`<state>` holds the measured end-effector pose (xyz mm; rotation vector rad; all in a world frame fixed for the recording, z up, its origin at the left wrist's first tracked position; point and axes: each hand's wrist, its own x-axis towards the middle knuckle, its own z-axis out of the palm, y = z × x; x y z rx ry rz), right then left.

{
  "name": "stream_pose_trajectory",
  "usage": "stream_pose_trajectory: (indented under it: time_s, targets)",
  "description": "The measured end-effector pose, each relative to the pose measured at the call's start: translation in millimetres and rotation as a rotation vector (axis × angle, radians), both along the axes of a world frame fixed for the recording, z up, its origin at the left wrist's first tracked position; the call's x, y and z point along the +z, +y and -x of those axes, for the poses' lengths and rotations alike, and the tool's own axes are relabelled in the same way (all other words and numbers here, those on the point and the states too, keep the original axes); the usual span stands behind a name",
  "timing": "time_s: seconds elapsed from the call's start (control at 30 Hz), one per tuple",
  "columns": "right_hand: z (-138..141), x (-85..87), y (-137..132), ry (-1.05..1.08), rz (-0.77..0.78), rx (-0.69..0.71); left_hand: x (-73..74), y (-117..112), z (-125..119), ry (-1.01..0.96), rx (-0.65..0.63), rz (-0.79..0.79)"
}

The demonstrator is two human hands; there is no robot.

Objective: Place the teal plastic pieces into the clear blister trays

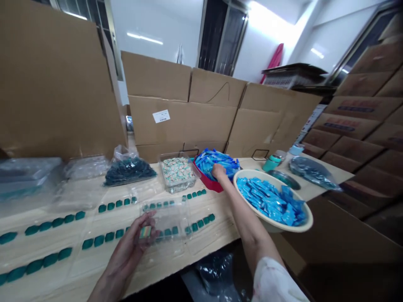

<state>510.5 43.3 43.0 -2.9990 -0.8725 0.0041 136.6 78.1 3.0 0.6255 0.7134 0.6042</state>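
My left hand [136, 237] is closed around a small striped stack [145, 232] in orange, pale green and white. Beside its fingers a clear plastic tray [173, 214] lies over part of the rows of teal pieces [119, 233]; whether the hand touches it I cannot tell. Farther back, my right hand [219, 171] reaches into a red basin [210, 183] heaped with slim blue packets [217, 159]. Its fingers look curled, their tips hidden among the packets. A clear box [178, 174] of small printed pieces stands left of the basin.
A cream basin [304, 224] of bright blue packets stands right of my right forearm, at the table's edge. Behind the table rises a cardboard wall [185, 121]. A bag of dark pieces [129, 170] lies back left. A teal bottle [271, 162] stands back right.
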Motion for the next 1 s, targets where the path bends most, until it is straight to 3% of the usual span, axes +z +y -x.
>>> stream_pose_trajectory:
  time_s: [0.13, 0.3, 0.43, 0.57, 0.7, 0.87, 1.0]
  targets:
    - [-12, -16.7, 13, 0.064, 0.009, -0.015, -4.2, -3, -11, -0.023, -0.038, -0.005]
    - [-17, -26.7, 10, 0.116, -0.024, -0.013, -5.7, -4, -7, 0.013, -0.037, -0.006]
    - [-12, -21.6, -1, 0.128, -0.091, -0.026, -2.4, -7, -7, 0.020, -0.049, -0.006]
    - [2, -4.7, -17, 0.087, -0.216, 0.038, -2.6, -10, -10, 0.019, -0.062, -0.033]
    - [43, 11.2, -40, 0.110, -0.376, 0.328, -5.6, -10, -13, 0.001, -0.093, -0.104]
    - [120, 15.8, -75, 0.269, -0.655, 0.990, -9.2, -13, -19, -0.043, -0.143, -0.189]
    - [167, 5.3, -86, 0.164, -0.618, 1.154, -7.9, -24, -25, -0.068, -0.192, -0.200]
